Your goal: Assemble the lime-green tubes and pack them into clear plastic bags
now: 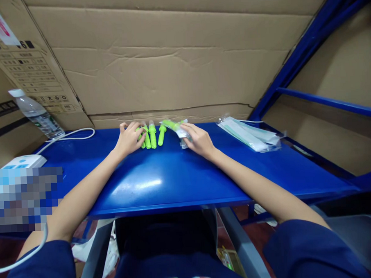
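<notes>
Several bright green tube-like handles (153, 138), with a collar and a clear tip on some, lie side by side near the back of the blue table. My left hand (128, 138) is at the left end of this row, its thumb and fingers around the leftmost green handle, which they partly hide. A single green handle (162, 136) lies a little apart to the right. Beside it, my right hand (199, 139) is closed on a clear plastic wrapper (182, 133). Some green shows at the wrapper's left end; its exact shape is unclear.
Flat clear packets (249, 134) with white and pale green contents lie at the right. A water bottle (39, 114), a white cable (80, 130) and a white power strip (28, 161) are at the left. Cardboard (170, 74) walls the back of the blue table (174, 168).
</notes>
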### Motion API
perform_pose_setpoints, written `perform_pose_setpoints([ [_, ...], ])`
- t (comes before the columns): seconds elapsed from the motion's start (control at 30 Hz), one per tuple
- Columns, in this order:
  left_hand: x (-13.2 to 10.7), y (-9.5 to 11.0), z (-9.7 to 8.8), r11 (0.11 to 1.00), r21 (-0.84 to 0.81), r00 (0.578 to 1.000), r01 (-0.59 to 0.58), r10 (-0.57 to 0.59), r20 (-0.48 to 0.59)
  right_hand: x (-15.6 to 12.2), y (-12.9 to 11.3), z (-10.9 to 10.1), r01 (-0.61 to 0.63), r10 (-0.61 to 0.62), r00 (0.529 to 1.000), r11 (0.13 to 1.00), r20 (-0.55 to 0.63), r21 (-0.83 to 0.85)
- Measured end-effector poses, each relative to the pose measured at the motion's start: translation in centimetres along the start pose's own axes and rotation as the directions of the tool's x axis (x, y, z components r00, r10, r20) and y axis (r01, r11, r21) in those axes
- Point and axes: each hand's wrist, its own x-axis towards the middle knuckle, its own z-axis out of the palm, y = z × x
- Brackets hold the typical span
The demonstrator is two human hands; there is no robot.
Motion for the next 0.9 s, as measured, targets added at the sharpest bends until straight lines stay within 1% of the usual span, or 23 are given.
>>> perform_pose_setpoints([
  [0.13,-0.1,-0.5,0.6,1.0,-0.014,1.0,-0.001,0.001,0.026,0.2,-1.4,-0.2,0.028,-0.022,0.991,0.999,0.135,-0.044],
  [0.23,-0.2,-0.3,0.7,0.997,-0.081,0.994,-0.014,0.023,0.109,0.2,-1.8,-0.1,0.02,-0.01,0.977,0.999,0.211,-0.045],
  [0.3,-0.2,0.2,0.7,0.988,-0.145,0.979,-0.051,0.078,0.187,0.2,-1.9,0.1,0.006,0.003,0.967,0.999,0.253,-0.036],
  [0.4,-0.3,1.1,0.8,0.972,-0.213,0.941,-0.102,0.163,0.295,0.1,-1.9,0.4,-0.004,0.014,0.95,0.999,0.313,-0.033],
  [0.47,-0.4,1.7,1.0,0.964,-0.238,0.921,-0.116,0.194,0.338,0.1,-2.1,0.4,-0.004,0.016,0.939,0.999,0.344,-0.036],
  [0.53,-0.4,2.1,1.2,0.96,-0.253,0.912,-0.123,0.209,0.352,0.2,-2.4,0.4,-0.001,0.017,0.928,0.999,0.372,-0.041],
  [0.67,-0.4,2.4,1.5,0.955,-0.263,0.909,-0.141,0.229,0.347,0.4,-3.0,0.2,-0.005,0.027,0.907,0.998,0.42,-0.055],
  [0.8,-0.4,2.5,1.4,0.946,-0.286,0.911,-0.154,0.248,0.331,0.5,-3.0,0.3,-0.005,0.036,0.907,0.997,0.419,-0.074],
  [0.9,-0.4,2.7,1.1,0.938,-0.302,0.919,-0.167,0.26,0.298,0.5,-2.7,0.4,-0.006,0.048,0.903,0.995,0.427,-0.1],
])
